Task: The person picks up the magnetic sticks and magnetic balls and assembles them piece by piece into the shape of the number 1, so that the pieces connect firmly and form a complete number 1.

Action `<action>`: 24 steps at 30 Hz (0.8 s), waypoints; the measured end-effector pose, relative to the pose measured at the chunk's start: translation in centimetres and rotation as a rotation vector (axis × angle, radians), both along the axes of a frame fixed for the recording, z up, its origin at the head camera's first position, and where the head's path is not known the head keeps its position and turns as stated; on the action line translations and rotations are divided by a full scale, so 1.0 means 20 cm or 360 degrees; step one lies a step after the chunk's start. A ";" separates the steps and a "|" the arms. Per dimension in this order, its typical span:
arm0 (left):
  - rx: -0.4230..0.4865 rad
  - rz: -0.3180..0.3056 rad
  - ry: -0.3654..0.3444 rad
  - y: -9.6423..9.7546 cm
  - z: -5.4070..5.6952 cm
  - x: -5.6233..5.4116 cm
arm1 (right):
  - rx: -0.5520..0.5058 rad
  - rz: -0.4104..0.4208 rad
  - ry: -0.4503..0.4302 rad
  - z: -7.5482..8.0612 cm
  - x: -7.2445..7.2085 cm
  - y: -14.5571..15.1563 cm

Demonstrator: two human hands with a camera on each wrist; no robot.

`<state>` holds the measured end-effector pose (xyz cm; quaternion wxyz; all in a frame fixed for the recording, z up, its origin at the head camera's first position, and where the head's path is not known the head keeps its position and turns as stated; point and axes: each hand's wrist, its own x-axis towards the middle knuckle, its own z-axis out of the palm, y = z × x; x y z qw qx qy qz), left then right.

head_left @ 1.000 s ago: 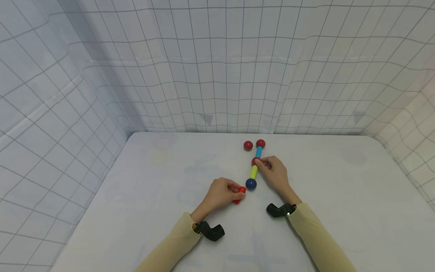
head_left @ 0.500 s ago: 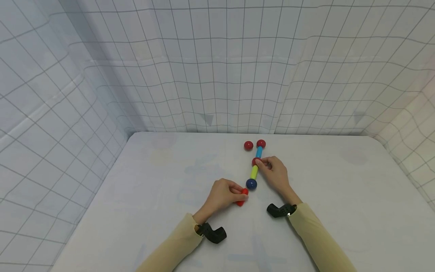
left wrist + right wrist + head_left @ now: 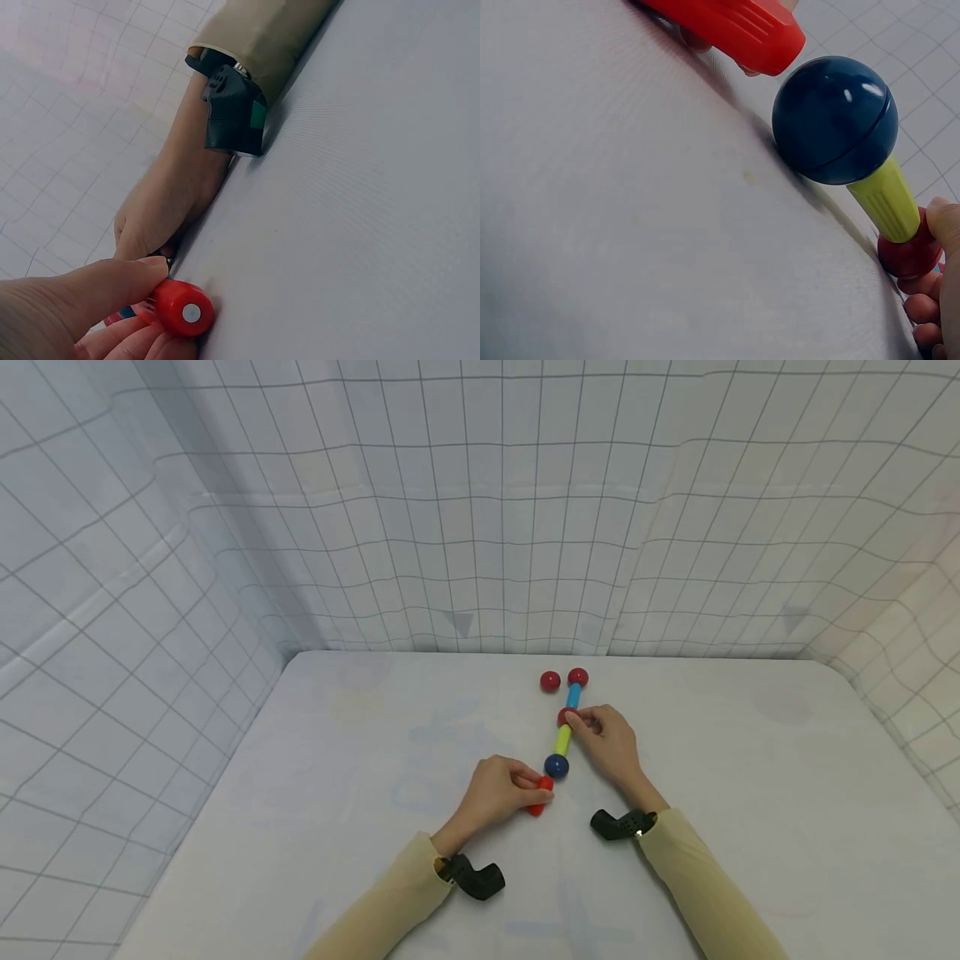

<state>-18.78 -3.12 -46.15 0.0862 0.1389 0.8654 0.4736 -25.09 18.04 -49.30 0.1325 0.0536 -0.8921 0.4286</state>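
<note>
A chain lies on the white table: a dark blue ball (image 3: 557, 767), a yellow-green rod (image 3: 563, 741), a dark red ball (image 3: 909, 256), a light blue rod (image 3: 573, 696) and another dark red ball (image 3: 577, 677) at the far end. My right hand (image 3: 611, 747) pinches the middle red ball between thumb and fingers. To its left, my left hand (image 3: 495, 792) holds a bright red ridged rod (image 3: 183, 309) with a pale round disc on its end. The red rod's far end (image 3: 776, 41) is close to the blue ball, a narrow gap showing in the right wrist view.
One loose dark red ball (image 3: 550, 681) sits left of the chain's far end. Behind the table (image 3: 360, 727) and along both sides hang white grid-patterned curtains (image 3: 480, 527). Black wrist cameras (image 3: 480, 881) are strapped at both sleeves.
My left hand has carried the red rod slightly right, nearer to the blue ball. My right hand keeps its pinch on the middle red ball, and the chain looks the same.
</note>
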 end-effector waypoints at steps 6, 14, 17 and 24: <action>0.0000 0.0013 0.0043 0.01 0.00 0.01 | 0.0001 0.0002 0.0001 0.00 0.00 0.00; 0.0001 0.0027 0.0048 0.02 0.00 0.02 | -0.0004 0.0002 0.0008 0.01 0.01 0.00; -0.0002 0.0030 0.0062 0.02 -0.01 0.02 | 0.0001 0.0000 0.0003 0.01 0.01 0.00; 0.0018 0.0030 0.0089 0.03 -0.03 0.01 | 0.0024 -0.0003 -0.0003 0.00 0.01 0.00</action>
